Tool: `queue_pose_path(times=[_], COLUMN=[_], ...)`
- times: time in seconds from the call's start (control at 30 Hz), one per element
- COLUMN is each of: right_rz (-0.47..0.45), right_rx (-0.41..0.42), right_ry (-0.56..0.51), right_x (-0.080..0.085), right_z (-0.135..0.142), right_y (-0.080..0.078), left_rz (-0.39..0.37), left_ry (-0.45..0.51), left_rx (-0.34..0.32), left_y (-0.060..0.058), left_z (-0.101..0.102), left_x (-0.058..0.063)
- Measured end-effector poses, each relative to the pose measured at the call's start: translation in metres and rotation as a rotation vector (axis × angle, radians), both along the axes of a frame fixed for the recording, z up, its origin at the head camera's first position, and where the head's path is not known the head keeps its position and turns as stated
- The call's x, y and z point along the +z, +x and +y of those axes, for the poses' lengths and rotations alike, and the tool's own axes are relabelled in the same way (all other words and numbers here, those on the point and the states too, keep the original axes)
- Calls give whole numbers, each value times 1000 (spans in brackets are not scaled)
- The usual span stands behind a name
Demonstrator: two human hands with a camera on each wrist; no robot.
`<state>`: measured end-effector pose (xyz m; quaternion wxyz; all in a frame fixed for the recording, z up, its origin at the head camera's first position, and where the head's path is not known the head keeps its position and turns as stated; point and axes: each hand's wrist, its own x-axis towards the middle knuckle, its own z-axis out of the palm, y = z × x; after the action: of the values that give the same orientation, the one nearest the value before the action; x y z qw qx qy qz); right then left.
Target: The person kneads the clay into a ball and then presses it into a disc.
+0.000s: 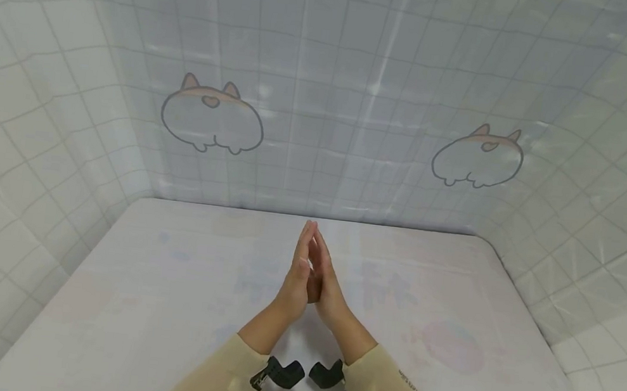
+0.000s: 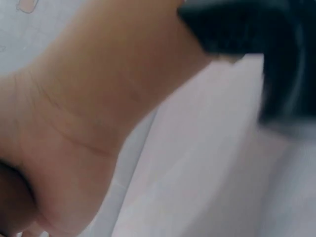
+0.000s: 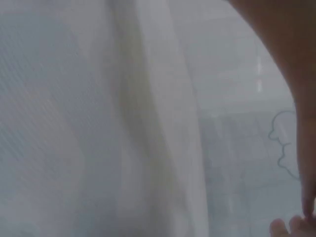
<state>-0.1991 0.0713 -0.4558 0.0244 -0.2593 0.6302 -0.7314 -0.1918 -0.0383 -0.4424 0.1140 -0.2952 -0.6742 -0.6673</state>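
Note:
Over the middle of the table, the left hand [image 1: 295,287] and the right hand [image 1: 332,292] meet with fingers straight and tips touching, pointing away from the body. A narrow gap shows between the palms, with a shaded brown patch low in it; whether this is skin or a thing cannot be told. In the left wrist view, the heel of the left hand [image 2: 69,182] sits beside a dark rounded shape at the lower left corner. The right wrist view shows the right forearm [image 3: 301,94] at the right edge and a few fingertips [image 3: 291,228] at the bottom.
A white table [image 1: 164,307] with faint pastel patches lies beneath the hands. Grid-patterned sheeting [image 1: 331,83] with cartoon drawings stands behind it and on both sides. Black wrist mounts [image 1: 286,374] stick out from the beige sleeves [image 1: 214,379].

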Motion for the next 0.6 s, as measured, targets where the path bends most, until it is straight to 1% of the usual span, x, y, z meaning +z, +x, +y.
queue_pose_path(times=[0.1,0.2,0.27,0.37,0.5,0.6], right_rz=[2,17,31,89,193,238], right_rx=[9,14,16,-1,-56,-98], right_ry=[8,28,32,39,50,60], right_x=[0,1,2,5,12,21], right_z=[-2,-3,-3,-3,-1,1], right_y=[5,9,11,13,14,15], left_rz=[32,23,4,-20,-35,-41], left_ry=[-25,-35,-35,-52,-113,-146], left_rx=[72,114,123,126,127,109], left_y=[-3,-6,-9,-11,-12,-12], left_z=[0,-2,-3,-5,-6,-5], left_x=[0,-1,-2,-6,-13,-17])
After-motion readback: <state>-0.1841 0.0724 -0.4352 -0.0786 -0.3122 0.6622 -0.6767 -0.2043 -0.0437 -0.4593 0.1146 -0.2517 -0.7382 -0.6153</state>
